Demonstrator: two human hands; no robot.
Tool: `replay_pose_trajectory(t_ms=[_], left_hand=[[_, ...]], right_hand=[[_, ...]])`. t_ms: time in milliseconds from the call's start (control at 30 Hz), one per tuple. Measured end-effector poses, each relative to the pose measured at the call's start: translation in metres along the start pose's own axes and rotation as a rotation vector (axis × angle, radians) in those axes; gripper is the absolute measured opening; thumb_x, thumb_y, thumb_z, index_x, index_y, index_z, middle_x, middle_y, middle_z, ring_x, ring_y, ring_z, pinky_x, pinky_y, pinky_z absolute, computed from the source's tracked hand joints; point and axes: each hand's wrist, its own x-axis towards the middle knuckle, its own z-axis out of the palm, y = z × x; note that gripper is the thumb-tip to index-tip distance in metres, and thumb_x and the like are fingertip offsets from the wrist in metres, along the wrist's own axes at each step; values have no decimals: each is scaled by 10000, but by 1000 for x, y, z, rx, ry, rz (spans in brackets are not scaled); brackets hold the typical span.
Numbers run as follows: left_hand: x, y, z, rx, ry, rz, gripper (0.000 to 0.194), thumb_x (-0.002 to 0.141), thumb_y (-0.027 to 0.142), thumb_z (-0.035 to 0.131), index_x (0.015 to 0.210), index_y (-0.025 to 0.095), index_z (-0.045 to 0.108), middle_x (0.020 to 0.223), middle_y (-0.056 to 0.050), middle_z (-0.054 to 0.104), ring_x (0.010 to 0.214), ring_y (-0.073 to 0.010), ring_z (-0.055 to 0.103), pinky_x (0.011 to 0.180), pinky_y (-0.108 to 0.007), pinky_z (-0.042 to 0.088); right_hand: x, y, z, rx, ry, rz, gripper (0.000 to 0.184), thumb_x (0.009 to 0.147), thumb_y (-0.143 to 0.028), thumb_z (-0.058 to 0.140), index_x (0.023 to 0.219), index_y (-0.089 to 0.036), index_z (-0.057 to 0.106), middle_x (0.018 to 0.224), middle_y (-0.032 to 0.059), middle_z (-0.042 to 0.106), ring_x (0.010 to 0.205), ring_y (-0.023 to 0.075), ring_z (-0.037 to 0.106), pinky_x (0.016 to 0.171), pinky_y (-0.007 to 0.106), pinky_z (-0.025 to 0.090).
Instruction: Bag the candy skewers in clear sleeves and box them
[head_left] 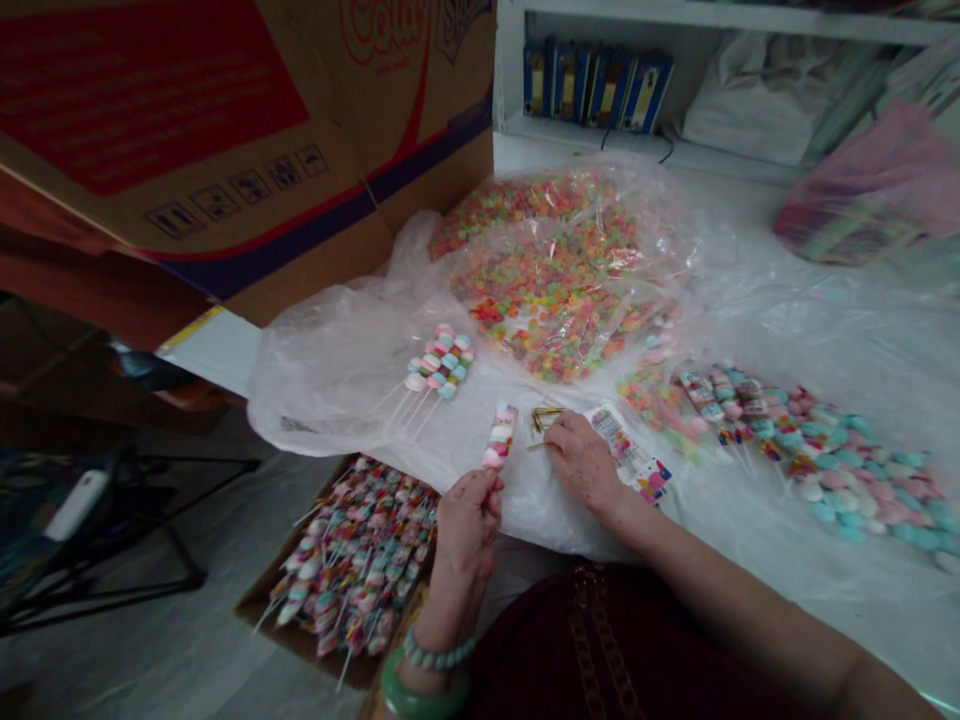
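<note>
My left hand (466,515) is closed around the lower end of a wrapped marshmallow stick (500,435), pink, white and blue, which it holds upright over the plastic sheet. To its right, my right hand (581,458) pinches a thin gold twist tie (537,446) poking out from the fingertips. Just beyond those fingers lies a small pile of gold twist ties (547,414). Beside the right wrist is a printed card or label sheet (631,455), partly covered by the hand. Several unwrapped marshmallow sticks (441,362) lie together further left.
A large clear bag of colourful gummy candies (559,260) sits at the back. Loose marshmallows (874,475) and wrapped sticks (724,395) are on the right. Below the table's left edge stands a box of finished marshmallow sticks (352,560). A big carton (300,130) rises back left.
</note>
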Motion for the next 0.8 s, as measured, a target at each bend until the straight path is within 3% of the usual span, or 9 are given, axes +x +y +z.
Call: replay_pose_trajectory(t_ms=[133, 333, 400, 600, 700, 800], left_hand=[[3, 3, 1, -74, -42, -85, 227, 613, 339, 658, 597, 146, 540, 385, 80, 397, 268, -14, 201, 306, -169, 106], [6, 0, 5, -111, -78, -151, 234, 599, 330, 675, 634, 135, 550, 390, 83, 420, 259, -10, 207, 297, -169, 105], [6, -2, 4, -103, -88, -164, 245, 600, 339, 677, 636, 130, 555, 386, 82, 421, 257, -8, 205, 298, -168, 101], [7, -1, 2, -102, -81, -163, 248, 608, 347, 673, 648, 130, 559, 391, 84, 421, 255, -8, 205, 298, -172, 104], [9, -2, 8, -92, -116, -161, 244, 598, 345, 667, 635, 132, 551, 398, 80, 426, 256, -9, 213, 299, -176, 98], [8, -5, 15, -55, -134, -122, 272, 610, 369, 680, 654, 129, 559, 405, 76, 430, 266, -9, 216, 305, -174, 100]], right_hand=[[-3, 6, -6, 168, 97, 20, 211, 895, -101, 403, 802, -183, 573, 820, 44, 573, 797, 181, 539, 735, 279, 427], [0, 2, 3, -43, -36, -65, 203, 853, -64, 462, 838, -184, 625, 915, 84, 591, 857, 204, 522, 731, 285, 418], [1, 2, 5, -26, -25, -50, 199, 838, -59, 477, 792, -177, 631, 900, 87, 591, 852, 205, 518, 729, 288, 420], [-3, 16, -11, 290, 142, 5, 177, 839, -138, 503, 761, -200, 650, 842, 45, 621, 834, 185, 566, 757, 301, 433], [-5, 10, -23, 493, 130, 106, 147, 822, -184, 534, 749, -196, 662, 740, 14, 628, 721, 162, 577, 698, 285, 431], [-4, -12, -32, 882, 61, 309, 120, 786, -240, 583, 772, -189, 690, 685, -2, 630, 622, 137, 574, 632, 263, 442]])
